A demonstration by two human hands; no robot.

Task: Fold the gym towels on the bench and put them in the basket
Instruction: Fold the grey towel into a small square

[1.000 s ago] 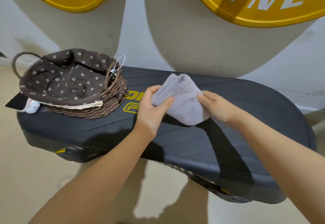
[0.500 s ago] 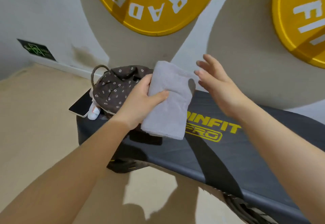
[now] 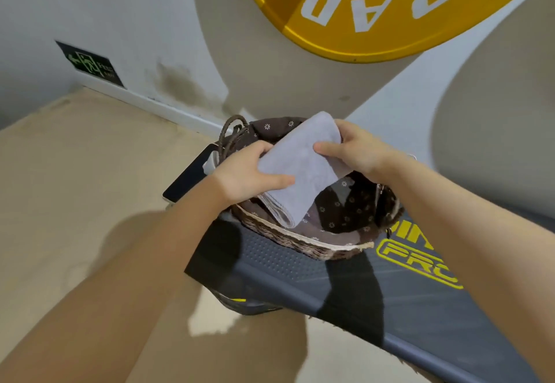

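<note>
A folded grey towel (image 3: pixel 303 169) hangs over the mouth of a brown wicker basket (image 3: pixel 288 240) lined with dark flowered cloth. My left hand (image 3: pixel 246 174) grips the towel's left edge, thumb on top. From the right, my right hand (image 3: pixel 354 150) holds the towel's upper end, thumb pressed on the cloth. The towel's lower folded edge dips inside the basket rim. The basket stands on the left end of a dark padded bench (image 3: pixel 345 280) with yellow lettering.
A phone or tablet (image 3: pixel 187 180) and a small white object (image 3: pixel 210 162) lie on the bench end behind the basket. A yellow weight plate (image 3: pixel 390 10) leans on the wall above. Beige floor lies to the left and below the bench.
The towel was lifted off the bench by my left hand and carried left over the basket. My right hand let go midway, then took hold of the towel again.
</note>
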